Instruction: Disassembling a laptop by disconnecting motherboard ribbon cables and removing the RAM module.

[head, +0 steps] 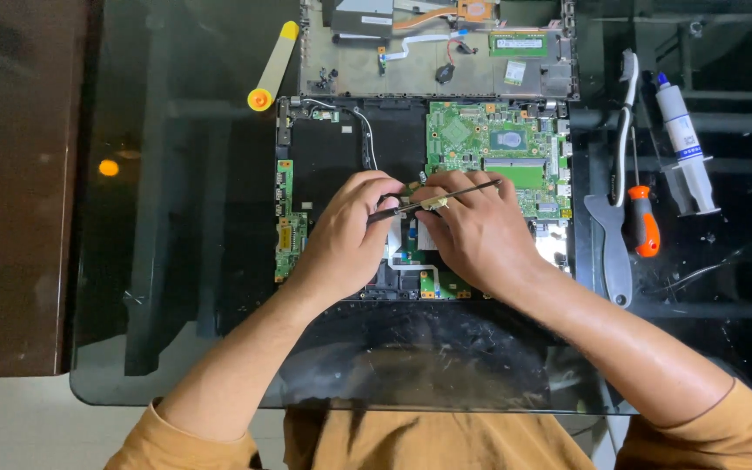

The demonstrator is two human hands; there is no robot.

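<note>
My hands, left (345,235) and right (472,228), pinch tweezers (433,198) lying crosswise just below the board (493,144), tips nearer my right.

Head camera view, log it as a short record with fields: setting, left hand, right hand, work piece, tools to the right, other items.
setting: dark glass table
left hand: left hand on the thin black tweezers, grip closed on them
right hand: right hand fingers down beside the tweezers; whether it grips anything is unclear
work piece: opened black laptop base with green main circuit board
tools to the right: orange-handled screwdriver, white syringe tube, grey flat pry tool
other items: yellow plastic spudger, removed grey laptop cover
</note>
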